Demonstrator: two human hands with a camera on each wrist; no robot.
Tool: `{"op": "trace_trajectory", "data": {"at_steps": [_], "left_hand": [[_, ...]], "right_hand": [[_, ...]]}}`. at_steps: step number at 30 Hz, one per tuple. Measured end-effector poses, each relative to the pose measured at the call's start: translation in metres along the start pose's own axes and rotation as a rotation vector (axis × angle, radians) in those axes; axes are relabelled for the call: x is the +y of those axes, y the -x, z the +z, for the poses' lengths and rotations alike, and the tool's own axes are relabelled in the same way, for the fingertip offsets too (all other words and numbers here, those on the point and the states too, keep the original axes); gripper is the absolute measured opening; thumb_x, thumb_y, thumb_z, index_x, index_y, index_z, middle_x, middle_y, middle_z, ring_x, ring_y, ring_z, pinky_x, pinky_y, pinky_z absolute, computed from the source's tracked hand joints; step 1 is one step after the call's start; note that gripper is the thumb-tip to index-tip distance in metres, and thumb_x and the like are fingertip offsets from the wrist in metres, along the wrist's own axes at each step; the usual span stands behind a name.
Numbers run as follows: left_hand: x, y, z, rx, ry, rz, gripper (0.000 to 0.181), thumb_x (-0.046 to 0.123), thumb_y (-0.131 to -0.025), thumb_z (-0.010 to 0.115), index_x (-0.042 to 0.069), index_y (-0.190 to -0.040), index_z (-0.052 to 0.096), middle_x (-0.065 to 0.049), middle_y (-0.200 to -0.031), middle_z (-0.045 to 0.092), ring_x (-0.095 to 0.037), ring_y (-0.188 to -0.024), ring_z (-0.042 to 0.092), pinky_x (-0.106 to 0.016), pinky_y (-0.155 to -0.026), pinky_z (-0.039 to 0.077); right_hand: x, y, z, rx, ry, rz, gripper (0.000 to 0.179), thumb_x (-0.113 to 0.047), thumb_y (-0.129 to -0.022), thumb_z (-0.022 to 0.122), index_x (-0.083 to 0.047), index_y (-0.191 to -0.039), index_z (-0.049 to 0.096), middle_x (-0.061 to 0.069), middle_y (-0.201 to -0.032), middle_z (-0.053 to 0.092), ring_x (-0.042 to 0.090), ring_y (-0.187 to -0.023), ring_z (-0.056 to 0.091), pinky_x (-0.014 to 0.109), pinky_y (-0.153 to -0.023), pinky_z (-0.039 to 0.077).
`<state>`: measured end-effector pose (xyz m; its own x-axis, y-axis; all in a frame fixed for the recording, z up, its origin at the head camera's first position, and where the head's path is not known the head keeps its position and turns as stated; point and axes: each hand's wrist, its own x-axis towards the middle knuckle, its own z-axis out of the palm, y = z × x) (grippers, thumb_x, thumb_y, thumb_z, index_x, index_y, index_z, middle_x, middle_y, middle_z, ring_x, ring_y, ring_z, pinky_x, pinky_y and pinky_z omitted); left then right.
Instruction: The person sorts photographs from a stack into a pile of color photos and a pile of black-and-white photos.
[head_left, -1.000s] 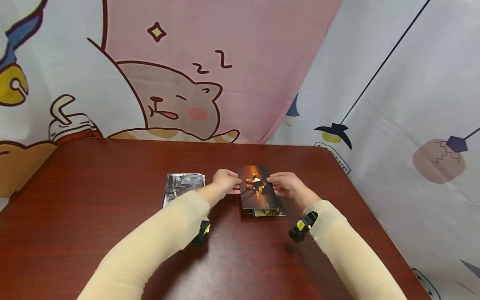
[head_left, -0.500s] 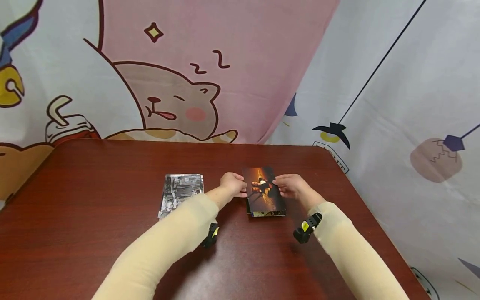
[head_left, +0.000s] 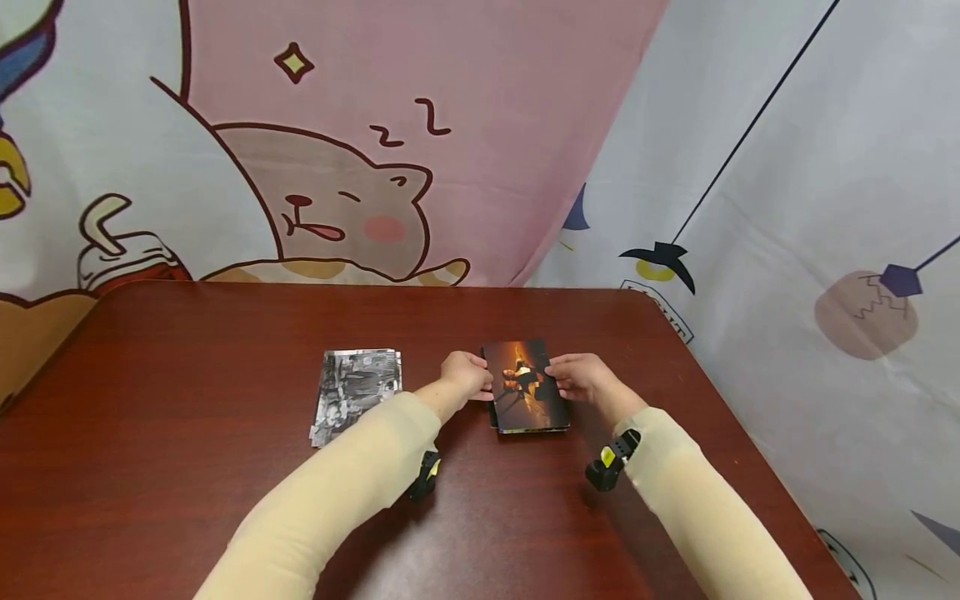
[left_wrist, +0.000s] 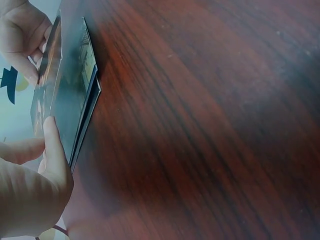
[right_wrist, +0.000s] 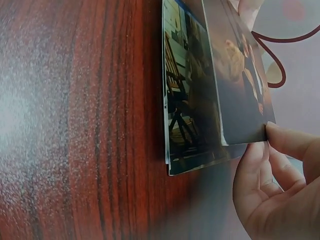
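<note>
A dark picture card (head_left: 527,390) with an orange glow and a figure spans the space between my two hands. My left hand (head_left: 467,375) pinches its left edge, while my right hand (head_left: 588,377) pinches the right edge, thumb on top. Directly beneath lies a small stack of cards (right_wrist: 187,100); the wrist views show a gap between it and the held card. The stack's top card shows a dark scene with a chair-like shape. From the head view, the held card hides most of that stack.
Left of my hands, a second stack of cards (head_left: 356,390) with a black-and-white picture on top lies partly behind my left sleeve (head_left: 352,492). Everything rests on a reddish-brown wooden table (head_left: 180,400). A printed cloth (head_left: 495,125) hangs behind the far edge.
The held card has come down and toward me, covering more of the stack beneath. Both hands moved with it, keeping their hold. The view has shifted slightly.
</note>
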<state>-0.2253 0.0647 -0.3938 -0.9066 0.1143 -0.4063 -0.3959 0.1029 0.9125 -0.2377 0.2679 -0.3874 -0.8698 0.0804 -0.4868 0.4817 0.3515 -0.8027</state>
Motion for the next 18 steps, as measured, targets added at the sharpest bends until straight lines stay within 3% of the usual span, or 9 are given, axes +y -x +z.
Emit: {"op": "trace_trajectory", "data": {"at_steps": [8, 18], "left_hand": [[-0.0032, 0.0002, 0.0004, 0.004, -0.011, -0.004, 0.027, -0.007, -0.087, 0.055, -0.007, -0.114, 0.055, -0.025, -0.106, 0.061, -0.025, -0.077, 0.066, -0.032, -0.069, 0.061], [-0.0079, 0.0029, -0.0003, -0.007, -0.038, -0.013, 0.029, -0.005, -0.088, 0.056, -0.006, -0.117, 0.055, -0.024, -0.111, 0.06, -0.022, -0.072, 0.065, -0.032, -0.072, 0.061]], "right_hand": [[0.0024, 0.0011, 0.0021, -0.004, -0.024, 0.013, 0.037, -0.009, -0.092, 0.057, 0.004, -0.126, 0.05, -0.006, -0.063, 0.055, 0.005, -0.055, 0.05, 0.016, -0.052, 0.051], [0.0047, 0.0031, 0.0045, 0.002, 0.0, 0.028, 0.036, -0.01, -0.092, 0.057, 0.004, -0.125, 0.051, -0.005, -0.066, 0.055, 0.006, -0.057, 0.051, 0.016, -0.052, 0.05]]}}
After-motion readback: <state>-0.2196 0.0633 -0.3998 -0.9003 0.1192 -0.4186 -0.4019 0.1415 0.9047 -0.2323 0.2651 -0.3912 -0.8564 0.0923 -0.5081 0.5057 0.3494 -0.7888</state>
